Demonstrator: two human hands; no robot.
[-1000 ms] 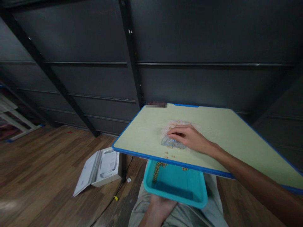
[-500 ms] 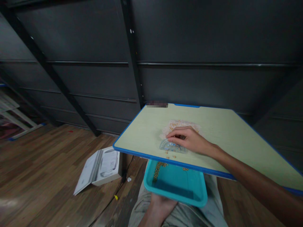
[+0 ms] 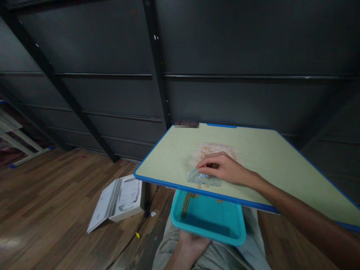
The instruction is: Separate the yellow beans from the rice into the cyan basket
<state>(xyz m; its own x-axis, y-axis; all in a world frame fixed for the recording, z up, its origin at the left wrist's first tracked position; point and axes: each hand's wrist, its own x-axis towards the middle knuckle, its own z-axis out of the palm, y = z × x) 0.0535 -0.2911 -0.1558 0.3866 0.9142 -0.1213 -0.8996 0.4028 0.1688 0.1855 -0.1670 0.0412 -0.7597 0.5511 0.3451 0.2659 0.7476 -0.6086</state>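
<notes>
Left of the table (image 3: pixel 261 161), an open white box (image 3: pixel 128 200) lies on the floor. Below the table's near edge, the left hand (image 3: pixel 192 243) supports a turquoise tray (image 3: pixel 209 217) from beneath, its fingers hidden, so their grip cannot be told; beans (image 3: pixel 185 205) lie inside. Near that edge, on the table, rests a clear protractor (image 3: pixel 206 181), a rice-and-bean pile (image 3: pixel 215 147) behind it. The right hand (image 3: pixel 223 167), apart from the left, curls over the protractor, thumb touching; whether it grips is unclear.

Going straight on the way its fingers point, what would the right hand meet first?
Beyond the right hand, the way looks free leftward over the tabletop; depth and any grazing are unclear.
</notes>
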